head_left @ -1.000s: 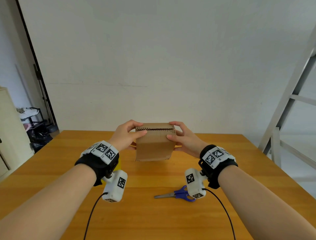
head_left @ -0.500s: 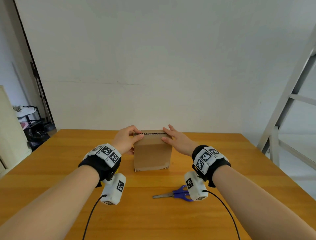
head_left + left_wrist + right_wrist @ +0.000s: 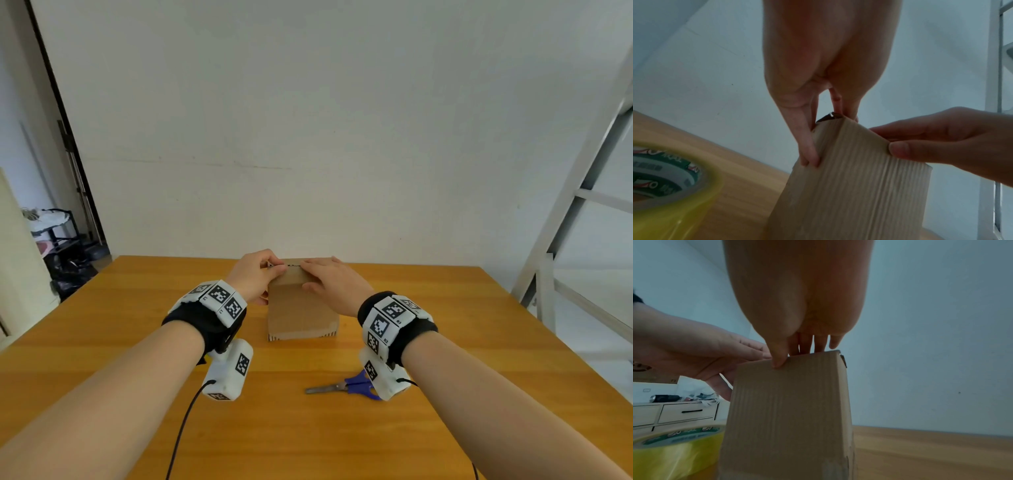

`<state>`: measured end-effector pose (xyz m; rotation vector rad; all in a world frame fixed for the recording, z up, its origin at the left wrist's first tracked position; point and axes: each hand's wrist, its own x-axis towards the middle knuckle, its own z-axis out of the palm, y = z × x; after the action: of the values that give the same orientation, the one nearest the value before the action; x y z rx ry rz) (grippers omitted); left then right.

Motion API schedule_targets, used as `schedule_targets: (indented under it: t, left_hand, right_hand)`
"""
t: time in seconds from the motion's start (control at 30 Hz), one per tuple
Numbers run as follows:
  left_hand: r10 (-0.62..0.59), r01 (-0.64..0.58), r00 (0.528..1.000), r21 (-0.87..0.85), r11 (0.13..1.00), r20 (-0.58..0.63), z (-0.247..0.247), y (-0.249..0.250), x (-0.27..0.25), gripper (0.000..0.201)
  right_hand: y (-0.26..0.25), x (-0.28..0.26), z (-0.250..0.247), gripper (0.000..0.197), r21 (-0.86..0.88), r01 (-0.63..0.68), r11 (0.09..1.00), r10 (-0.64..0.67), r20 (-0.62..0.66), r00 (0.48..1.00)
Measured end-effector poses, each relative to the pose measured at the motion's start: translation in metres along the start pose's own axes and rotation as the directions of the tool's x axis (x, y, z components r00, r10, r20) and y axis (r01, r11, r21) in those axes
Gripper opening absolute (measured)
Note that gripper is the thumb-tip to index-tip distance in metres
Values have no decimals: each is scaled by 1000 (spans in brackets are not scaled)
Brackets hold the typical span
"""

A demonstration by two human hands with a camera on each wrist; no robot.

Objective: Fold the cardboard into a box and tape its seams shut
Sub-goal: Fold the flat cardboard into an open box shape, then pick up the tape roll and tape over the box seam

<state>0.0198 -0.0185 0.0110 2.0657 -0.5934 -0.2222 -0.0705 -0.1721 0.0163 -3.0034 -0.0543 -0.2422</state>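
A small brown cardboard box (image 3: 301,311) stands upright on the wooden table (image 3: 137,308), its top flaps folded down. My left hand (image 3: 270,274) grips the box's top left corner, with the fingers curled over the top edge and the thumb on the near face (image 3: 824,138). My right hand (image 3: 308,275) lies across the top with straight fingers, and its thumb presses the upper front face (image 3: 797,356). A yellow tape roll (image 3: 663,178) sits on the table just left of the box (image 3: 785,418); in the head view my left wrist hides it.
Blue-handled scissors (image 3: 346,387) lie on the table near my right wrist. A grey metal frame (image 3: 565,212) stands past the table's right edge. A black rack with clutter (image 3: 54,240) stands at the left wall. Wrist-camera cables trail toward me.
The box was held up between both hands; now it stands on the table. My right hand has slid onto the top and flattened. My left hand keeps its hold on the top left corner.
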Motion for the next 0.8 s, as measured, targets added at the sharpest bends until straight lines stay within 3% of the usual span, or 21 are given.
schedule_targets:
  t: [0.23, 0.4, 0.57, 0.8]
  left_hand:
    - [-13, 12, 1000, 38, 999, 28, -13, -12, -7, 32]
    - [18, -19, 1000, 224, 974, 6, -34, -27, -25, 35]
    - [-66, 49, 997, 377, 925, 32, -51, -45, -40, 29]
    - [-154, 55, 976, 508, 860, 154, -45, -66, -54, 52]
  right_hand:
    - [-4, -1, 0, 46, 36, -45, 998, 44, 24, 999]
    - [-9, -3, -3, 43, 72, -54, 996, 53, 19, 998]
    - [-15, -7, -2, 38, 99, -80, 992, 81, -11, 997]
    - [-17, -3, -4, 37, 107, -125, 986, 124, 15, 992]
